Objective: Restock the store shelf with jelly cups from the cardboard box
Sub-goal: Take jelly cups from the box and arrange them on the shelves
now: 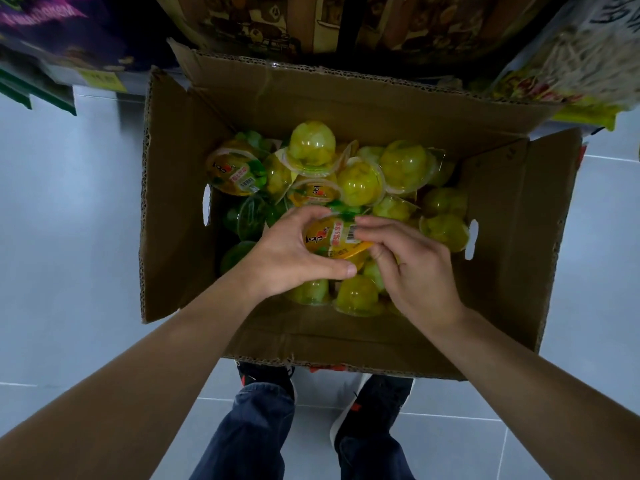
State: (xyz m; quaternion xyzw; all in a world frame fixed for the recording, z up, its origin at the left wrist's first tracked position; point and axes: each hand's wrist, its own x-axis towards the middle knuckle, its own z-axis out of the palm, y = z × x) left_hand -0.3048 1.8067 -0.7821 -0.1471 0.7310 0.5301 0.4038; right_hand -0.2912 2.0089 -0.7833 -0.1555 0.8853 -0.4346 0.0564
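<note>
1. Gripping one yellow-lidded plastic jelly cup [337,239] between them, the left hand [291,251] curls thumb and fingers round its near-left rim while the right hand [412,261] pinches its right edge; the cup sits lid-up above the pile inside the box.
2. Much of the held cup's clear bowl is covered by both hands, and its lid print is too small to read.
3. The open brown cardboard box [346,109] holds a loose heap of clear domed jelly cups with yellow and green filling [360,181], some upside down, some on their sides; the lower layers are hidden.
4. Store shelf goods [571,64] above the box are dark, blurred and cut off by the frame.
5. The box stands on a pale grey tiled floor [69,220], just in front of the person's dark shoes [377,396] and blue jeans.
</note>
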